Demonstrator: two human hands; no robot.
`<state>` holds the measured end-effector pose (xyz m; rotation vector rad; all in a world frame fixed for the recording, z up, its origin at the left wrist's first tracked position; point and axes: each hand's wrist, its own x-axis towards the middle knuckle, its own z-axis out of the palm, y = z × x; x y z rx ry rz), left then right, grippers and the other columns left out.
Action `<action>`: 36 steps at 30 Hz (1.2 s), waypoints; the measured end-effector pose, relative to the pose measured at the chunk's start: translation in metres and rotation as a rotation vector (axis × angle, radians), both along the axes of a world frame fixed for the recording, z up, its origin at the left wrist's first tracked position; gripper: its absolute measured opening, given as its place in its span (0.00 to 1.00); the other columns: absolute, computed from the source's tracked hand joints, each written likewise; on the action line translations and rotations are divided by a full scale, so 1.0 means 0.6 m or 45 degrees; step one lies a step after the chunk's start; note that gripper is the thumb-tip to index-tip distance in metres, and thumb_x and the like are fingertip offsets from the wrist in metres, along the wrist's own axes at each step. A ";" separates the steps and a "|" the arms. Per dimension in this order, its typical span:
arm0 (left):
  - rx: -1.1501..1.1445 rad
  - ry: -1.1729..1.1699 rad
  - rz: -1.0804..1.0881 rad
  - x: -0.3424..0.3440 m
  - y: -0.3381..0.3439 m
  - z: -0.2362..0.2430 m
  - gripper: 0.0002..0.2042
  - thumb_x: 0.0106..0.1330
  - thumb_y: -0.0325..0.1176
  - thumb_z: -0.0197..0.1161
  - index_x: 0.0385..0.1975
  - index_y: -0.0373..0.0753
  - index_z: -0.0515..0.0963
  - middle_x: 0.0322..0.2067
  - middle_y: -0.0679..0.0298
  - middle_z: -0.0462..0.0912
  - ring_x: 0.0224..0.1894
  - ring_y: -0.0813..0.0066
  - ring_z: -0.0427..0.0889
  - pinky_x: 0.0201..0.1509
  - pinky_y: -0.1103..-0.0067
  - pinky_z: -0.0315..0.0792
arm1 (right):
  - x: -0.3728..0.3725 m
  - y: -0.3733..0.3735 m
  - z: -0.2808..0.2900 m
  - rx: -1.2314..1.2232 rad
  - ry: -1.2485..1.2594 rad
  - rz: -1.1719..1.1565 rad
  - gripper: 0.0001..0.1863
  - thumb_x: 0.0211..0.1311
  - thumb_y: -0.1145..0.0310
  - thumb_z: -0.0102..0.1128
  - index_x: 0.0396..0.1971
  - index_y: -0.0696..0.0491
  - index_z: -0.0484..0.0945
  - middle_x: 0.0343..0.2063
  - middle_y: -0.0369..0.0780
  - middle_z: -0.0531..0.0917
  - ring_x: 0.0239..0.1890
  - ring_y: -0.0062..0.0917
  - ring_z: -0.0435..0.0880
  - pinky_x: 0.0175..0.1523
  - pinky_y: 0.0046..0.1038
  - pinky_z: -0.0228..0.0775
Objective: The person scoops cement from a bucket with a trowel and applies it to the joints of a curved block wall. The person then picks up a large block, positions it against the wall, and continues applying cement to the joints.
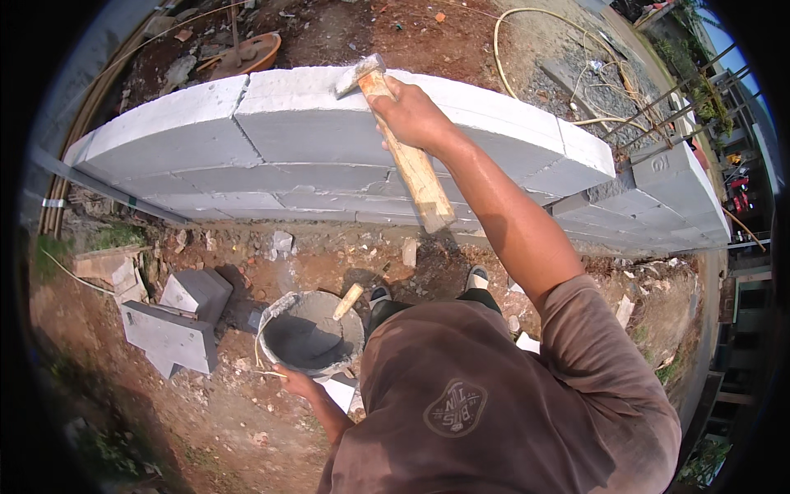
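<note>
My right hand grips a pale wooden tool, long and thick, with a grey, crusted crosspiece at its upper end against the top edge of a white block wall. Down at the lower left, my left hand is closed on the cord handle at the rim of a bucket with grey mortar inside. A smaller wooden handle sticks out of the bucket, whose far side is beside my feet.
Loose grey blocks lie left of the bucket. Rubble and dirt surround my feet. Beyond the wall are an orange basin, a pale hose and gravel. Rebar rises at the right, and long poles run along the left.
</note>
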<state>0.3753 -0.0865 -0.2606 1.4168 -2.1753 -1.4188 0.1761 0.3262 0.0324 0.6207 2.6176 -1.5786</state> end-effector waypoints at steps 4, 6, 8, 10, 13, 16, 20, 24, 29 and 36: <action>-0.065 -0.026 0.058 0.025 0.001 0.012 0.38 0.63 0.59 0.48 0.33 0.16 0.73 0.30 0.35 0.76 0.33 0.48 0.74 0.40 0.62 0.68 | -0.035 -0.043 -0.006 0.009 0.222 0.019 0.33 0.61 0.61 0.46 0.63 0.60 0.51 0.28 0.45 0.77 0.24 0.26 0.79 0.30 0.28 0.75; -0.108 -0.107 0.125 0.063 -0.037 -0.043 0.38 0.63 0.59 0.47 0.34 0.16 0.73 0.31 0.35 0.76 0.34 0.47 0.74 0.41 0.62 0.68 | 0.019 -0.010 0.010 -0.115 0.207 -0.163 0.32 0.61 0.62 0.47 0.63 0.59 0.52 0.28 0.42 0.76 0.25 0.22 0.77 0.28 0.25 0.74; -0.134 -0.142 0.169 0.061 -0.029 -0.013 0.38 0.63 0.59 0.47 0.36 0.16 0.73 0.34 0.34 0.76 0.35 0.46 0.75 0.43 0.62 0.68 | 0.090 0.057 -0.005 -0.097 0.285 -0.446 0.29 0.62 0.63 0.49 0.61 0.57 0.58 0.27 0.40 0.75 0.23 0.18 0.75 0.22 0.19 0.71; -0.031 -0.129 0.185 0.079 -0.054 -0.062 0.38 0.63 0.59 0.47 0.39 0.16 0.72 0.36 0.36 0.76 0.35 0.47 0.74 0.43 0.62 0.67 | 0.131 0.111 -0.031 -0.036 0.207 -0.640 0.27 0.62 0.64 0.48 0.60 0.57 0.61 0.21 0.37 0.73 0.20 0.16 0.74 0.19 0.19 0.70; -0.044 -0.096 0.175 0.096 -0.067 -0.062 0.37 0.63 0.59 0.47 0.38 0.16 0.72 0.34 0.34 0.76 0.36 0.47 0.75 0.43 0.63 0.68 | 0.103 0.077 -0.038 -0.137 0.171 -0.533 0.27 0.62 0.64 0.47 0.60 0.57 0.60 0.21 0.37 0.73 0.18 0.17 0.73 0.19 0.20 0.70; -0.124 -0.102 0.218 0.086 -0.067 -0.080 0.37 0.64 0.58 0.47 0.38 0.16 0.72 0.33 0.34 0.76 0.35 0.47 0.75 0.42 0.64 0.69 | -0.035 -0.024 -0.031 -0.212 0.016 -0.156 0.26 0.64 0.63 0.47 0.61 0.56 0.59 0.24 0.38 0.74 0.22 0.18 0.75 0.22 0.21 0.72; -0.028 -0.165 0.271 0.096 -0.051 -0.037 0.35 0.64 0.57 0.47 0.36 0.17 0.73 0.28 0.39 0.77 0.30 0.51 0.74 0.39 0.63 0.68 | -0.187 -0.158 -0.039 -0.314 -0.006 0.261 0.25 0.62 0.63 0.48 0.55 0.61 0.64 0.24 0.41 0.75 0.20 0.23 0.76 0.27 0.26 0.73; -0.058 0.029 0.278 0.096 -0.030 -0.029 0.32 0.65 0.55 0.48 0.31 0.20 0.74 0.26 0.50 0.77 0.27 0.62 0.71 0.35 0.68 0.67 | -0.219 -0.208 -0.006 -0.232 0.145 0.395 0.23 0.63 0.62 0.48 0.55 0.58 0.66 0.24 0.39 0.76 0.20 0.19 0.75 0.26 0.23 0.73; 0.089 0.258 0.441 0.102 -0.010 -0.030 0.29 0.65 0.53 0.49 0.25 0.25 0.73 0.22 0.62 0.71 0.25 0.72 0.65 0.31 0.73 0.63 | -0.260 -0.156 -0.049 -0.344 0.095 -0.065 0.15 0.64 0.67 0.45 0.45 0.59 0.70 0.22 0.40 0.74 0.18 0.21 0.76 0.22 0.24 0.73; 0.078 0.123 0.443 0.101 -0.013 -0.038 0.28 0.68 0.49 0.47 0.34 0.20 0.73 0.27 0.53 0.76 0.28 0.66 0.68 0.36 0.71 0.65 | -0.229 -0.234 -0.052 0.626 0.552 0.738 0.24 0.58 0.58 0.50 0.51 0.58 0.70 0.35 0.51 0.80 0.35 0.39 0.82 0.43 0.37 0.71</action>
